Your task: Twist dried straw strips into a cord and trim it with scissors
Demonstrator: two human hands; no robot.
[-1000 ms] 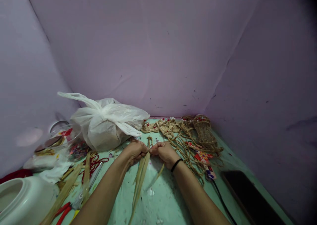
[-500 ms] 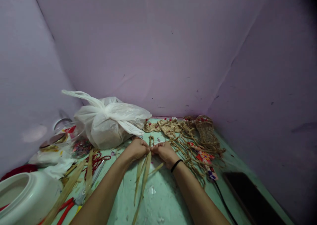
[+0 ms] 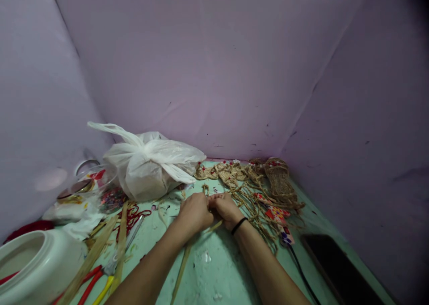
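Both my hands meet over the green table (image 3: pixel 214 273) and pinch a bundle of dry straw strips (image 3: pixel 182 267). My left hand (image 3: pixel 194 213) is closed around the strips near their upper end. My right hand (image 3: pixel 226 209), with a black band on the wrist, is closed on the same strands beside it. A short braided end (image 3: pixel 205 188) sticks out beyond the fingers. The loose ends trail toward me under my left forearm.
A tied white plastic bag (image 3: pixel 150 164) lies behind my left hand. Woven straw sandals and cords (image 3: pixel 264 184) lie to the right. At left are a white jar (image 3: pixel 33 264), bead containers (image 3: pixel 97 191), red-handled pliers (image 3: pixel 89 285) and loose strips. A dark phone (image 3: pixel 338 269) lies at right.
My left hand has slid right over the strips and now covers them, close against my right hand. The strands' loose ends have drawn together under my forearm.
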